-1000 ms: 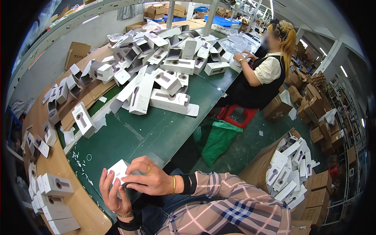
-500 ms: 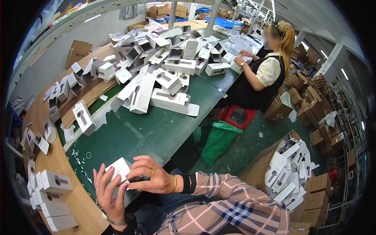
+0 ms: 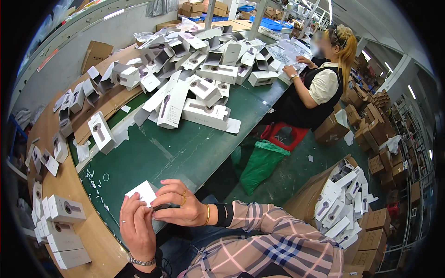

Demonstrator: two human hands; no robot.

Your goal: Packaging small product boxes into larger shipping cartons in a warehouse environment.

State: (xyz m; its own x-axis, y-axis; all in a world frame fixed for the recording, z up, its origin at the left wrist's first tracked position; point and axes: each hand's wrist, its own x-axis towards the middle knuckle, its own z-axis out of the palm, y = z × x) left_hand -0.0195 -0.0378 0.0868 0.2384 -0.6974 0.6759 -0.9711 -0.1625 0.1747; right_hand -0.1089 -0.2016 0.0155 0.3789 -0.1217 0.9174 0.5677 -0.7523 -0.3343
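A small white carton [image 3: 143,192] is between my hands near the table's front edge. My left hand [image 3: 138,227] presses its bent fingers together at the carton's near side. From the right, my right hand [image 3: 181,205] grips the carton, with thumb and forefinger pinched close to my left fingertips. My fingers cover the carton's near end, and whatever they pinch there is too small to make out. On the green table [image 3: 162,160], beyond my hands, lies a heap of white cartons [image 3: 204,115] printed with a dark device, many with open flaps.
Stacked white cartons [image 3: 66,208] stand on the brown board at left. A large brown box [image 3: 301,190] full of white cartons is at right. A co-worker [image 3: 320,88] sits at the table's far right by a red stool [image 3: 288,139] and a green bag [image 3: 262,167].
My left fingers, spread apart before, have drawn together against the carton. My right hand stays on the carton. The whole view has shifted slightly.
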